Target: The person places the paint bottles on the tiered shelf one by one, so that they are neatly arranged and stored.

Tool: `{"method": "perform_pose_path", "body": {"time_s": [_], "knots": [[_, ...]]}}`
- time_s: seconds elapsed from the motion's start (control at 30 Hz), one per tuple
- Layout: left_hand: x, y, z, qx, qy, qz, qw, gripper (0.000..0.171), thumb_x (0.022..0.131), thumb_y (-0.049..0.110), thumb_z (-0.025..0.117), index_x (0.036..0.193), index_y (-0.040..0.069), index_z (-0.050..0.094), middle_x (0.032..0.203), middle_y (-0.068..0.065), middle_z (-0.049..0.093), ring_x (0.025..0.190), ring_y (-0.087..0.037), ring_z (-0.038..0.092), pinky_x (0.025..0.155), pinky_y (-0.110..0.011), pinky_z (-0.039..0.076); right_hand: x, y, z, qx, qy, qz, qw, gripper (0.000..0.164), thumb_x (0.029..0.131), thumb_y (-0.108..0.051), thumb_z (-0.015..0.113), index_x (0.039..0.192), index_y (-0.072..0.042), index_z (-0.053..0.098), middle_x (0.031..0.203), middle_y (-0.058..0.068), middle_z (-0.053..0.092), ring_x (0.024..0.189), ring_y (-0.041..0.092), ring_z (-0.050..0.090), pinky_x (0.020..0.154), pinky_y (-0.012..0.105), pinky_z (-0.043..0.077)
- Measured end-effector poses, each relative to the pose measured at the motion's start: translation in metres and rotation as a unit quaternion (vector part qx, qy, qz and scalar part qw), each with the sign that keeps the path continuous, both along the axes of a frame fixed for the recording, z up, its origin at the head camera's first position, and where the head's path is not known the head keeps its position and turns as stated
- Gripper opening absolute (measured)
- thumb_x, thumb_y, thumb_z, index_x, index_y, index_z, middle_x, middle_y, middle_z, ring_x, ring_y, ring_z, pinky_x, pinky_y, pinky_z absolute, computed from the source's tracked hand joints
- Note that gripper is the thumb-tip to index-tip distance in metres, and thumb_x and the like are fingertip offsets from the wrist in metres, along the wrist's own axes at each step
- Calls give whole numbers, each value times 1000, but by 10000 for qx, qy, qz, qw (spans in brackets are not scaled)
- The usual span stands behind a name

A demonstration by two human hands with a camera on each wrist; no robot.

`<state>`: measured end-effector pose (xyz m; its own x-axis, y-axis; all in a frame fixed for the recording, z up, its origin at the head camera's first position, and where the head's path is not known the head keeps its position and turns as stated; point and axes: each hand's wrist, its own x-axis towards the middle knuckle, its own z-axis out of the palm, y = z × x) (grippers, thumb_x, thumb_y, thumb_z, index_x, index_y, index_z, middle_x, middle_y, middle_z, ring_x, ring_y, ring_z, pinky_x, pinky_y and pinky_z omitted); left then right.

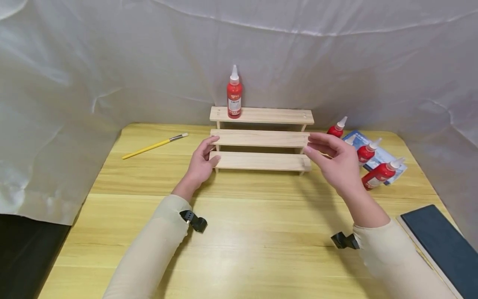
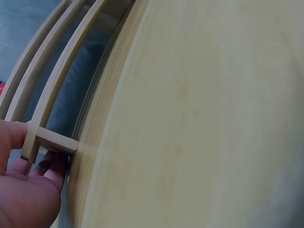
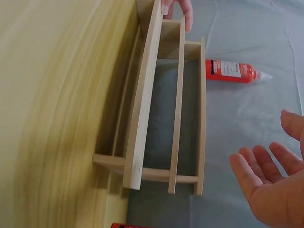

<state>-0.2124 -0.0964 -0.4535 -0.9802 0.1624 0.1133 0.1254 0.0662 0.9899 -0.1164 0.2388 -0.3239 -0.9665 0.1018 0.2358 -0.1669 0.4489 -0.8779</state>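
Note:
A pale wooden three-tier stand (image 1: 260, 138) rises in steps at the back of the table. At its left end my left hand (image 1: 199, 166) grips it, thumb on the lowest step and fingers round the side; the left wrist view has this hand (image 2: 28, 183) around the step's end and support. My right hand (image 1: 337, 162) is at the right end with fingers spread. In the right wrist view that hand (image 3: 275, 180) is apart from the stand and holds nothing. One red bottle (image 1: 234, 97) with a white nozzle stands upright on the top step, left side.
Several more red bottles (image 1: 378, 176) are to the right of the stand, around a blue-and-white packet (image 1: 379, 154). Left of the stand lies a yellow paintbrush (image 1: 154, 146). A dark blue notebook (image 1: 440, 245) rests at the table's right edge. Grey cloth (image 1: 168, 54) hangs behind.

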Motion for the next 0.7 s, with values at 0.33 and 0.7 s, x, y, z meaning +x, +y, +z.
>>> {"method": "perform_pose_path", "body": {"time_s": [0.33, 0.7], "knots": [[0, 0, 0, 15, 40, 0, 10000, 60, 93, -13, 59, 143, 20, 53, 150, 1, 46, 135, -19, 41, 112, -38, 31, 15, 22, -5, 75, -226, -358, 9991, 42, 91, -25, 75, 130, -10, 67, 122, 8, 68, 103, 8, 65, 83, 16, 51], [0, 0, 1, -7, 41, -31, 10000, 60, 94, -12, 59, 144, 20, 52, 150, 0, 46, 136, -18, 40, 113, -36, 30, 31, 50, -17, 127, -255, -701, 9971, 42, 91, -15, 76, 131, -7, 66, 115, -2, 70, 99, 4, 65, 80, 14, 50]]}}
